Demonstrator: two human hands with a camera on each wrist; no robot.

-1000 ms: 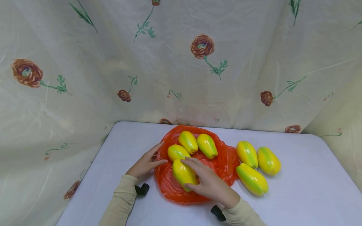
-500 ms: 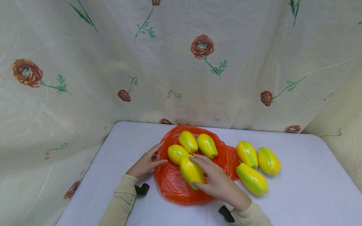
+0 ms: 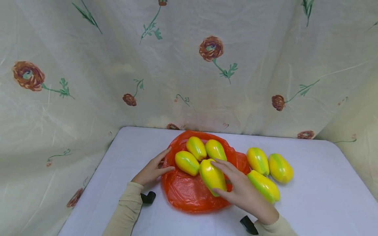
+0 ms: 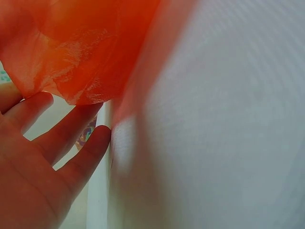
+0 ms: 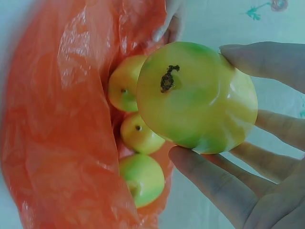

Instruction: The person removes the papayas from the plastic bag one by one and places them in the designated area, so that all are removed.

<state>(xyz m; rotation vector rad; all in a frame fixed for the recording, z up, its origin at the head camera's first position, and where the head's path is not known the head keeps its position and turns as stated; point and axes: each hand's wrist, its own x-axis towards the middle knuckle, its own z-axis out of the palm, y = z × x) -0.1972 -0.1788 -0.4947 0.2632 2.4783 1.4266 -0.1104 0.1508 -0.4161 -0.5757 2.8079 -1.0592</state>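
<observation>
My right hand (image 3: 245, 193) grips a yellow-green papaya (image 3: 212, 177) between thumb and fingers, over the right part of a red plastic bag (image 3: 192, 193). In the right wrist view the blossom end of this papaya (image 5: 190, 95) faces the camera. On the bag, behind the held one, are three more papayas, at left (image 3: 187, 163), back (image 3: 196, 148) and right (image 3: 216, 149). At the bag's left rim rests my left hand (image 3: 152, 169), its thumb reaching over the rim. In the left wrist view its fingers (image 4: 71, 133) look straight and spread against the thin plastic.
Right of the bag, three papayas lie on the white table, one at the back (image 3: 258, 161), one further right (image 3: 280, 168) and one in front (image 3: 264, 186). A flowered curtain (image 3: 177, 72) hangs behind the table (image 3: 319, 203).
My right hand has carried the papaya to the right across the bag, uncovering more of the left papaya and partly covering the right one. The left hand stays in place.
</observation>
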